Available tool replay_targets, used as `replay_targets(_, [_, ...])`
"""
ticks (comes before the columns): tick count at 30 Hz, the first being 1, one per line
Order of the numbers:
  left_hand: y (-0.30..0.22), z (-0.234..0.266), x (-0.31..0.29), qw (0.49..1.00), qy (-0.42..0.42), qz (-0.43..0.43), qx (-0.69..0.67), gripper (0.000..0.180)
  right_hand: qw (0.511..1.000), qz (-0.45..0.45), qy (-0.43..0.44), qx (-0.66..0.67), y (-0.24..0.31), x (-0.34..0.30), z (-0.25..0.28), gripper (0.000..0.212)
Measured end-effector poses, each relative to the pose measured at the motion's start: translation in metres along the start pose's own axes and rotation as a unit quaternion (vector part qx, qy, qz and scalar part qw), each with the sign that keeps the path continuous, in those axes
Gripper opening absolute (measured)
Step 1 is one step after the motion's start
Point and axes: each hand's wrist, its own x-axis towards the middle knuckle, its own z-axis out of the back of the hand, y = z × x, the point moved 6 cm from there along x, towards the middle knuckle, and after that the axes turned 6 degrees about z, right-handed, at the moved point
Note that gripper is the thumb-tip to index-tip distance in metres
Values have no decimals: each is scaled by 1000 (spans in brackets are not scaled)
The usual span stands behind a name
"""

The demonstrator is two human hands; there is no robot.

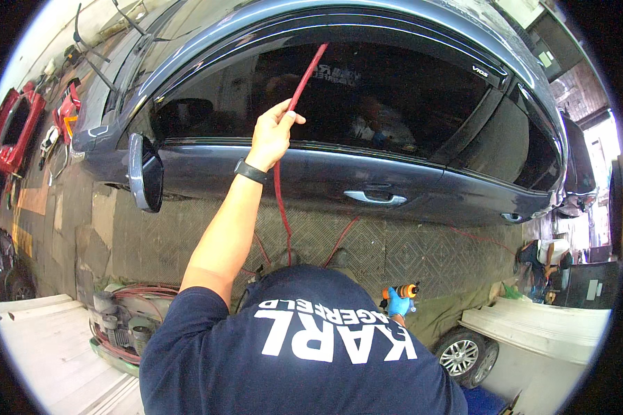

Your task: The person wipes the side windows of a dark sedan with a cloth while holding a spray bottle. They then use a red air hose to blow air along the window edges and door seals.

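A thin red hose (294,104) runs slanting up across the dark side window of the car door (394,180), its top end near the window's upper frame. Lower down it hangs slack past the door's sill toward the patterned floor.

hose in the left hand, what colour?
Red. The hose pinched in the left hand shows best in the head view, against the dark car window.

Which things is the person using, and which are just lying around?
In use: left hand gripping red hose; gloved right hand holding orange tool; dark car.
Lying about: red car panels; machine; wheel.
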Motion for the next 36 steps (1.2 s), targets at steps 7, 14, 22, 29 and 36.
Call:
replay_targets(7, [7, 24, -10, 999, -22, -1, -30, 36, 1000, -8, 5, -1, 0, 5, -6, 39])
replay_targets(14, [16, 44, -13, 998, -38, 5, -44, 35, 999, 15, -43, -29, -3, 6, -2, 27])
replay_targets(22, [35, 69, -18, 998, -50, 12, -47, 40, 1000, 23, -2, -19, 27, -19, -11, 25])
replay_targets(29, [43, 77, -26, 995, -68, 13, -69, 41, 1000, -18, 8, -23, 35, -30, -9, 30])
replay_targets(36, [49, 48, -25, 998, -56, -22, -5, 41, 1000, 3, -14, -15, 15, -36, -4, 33])
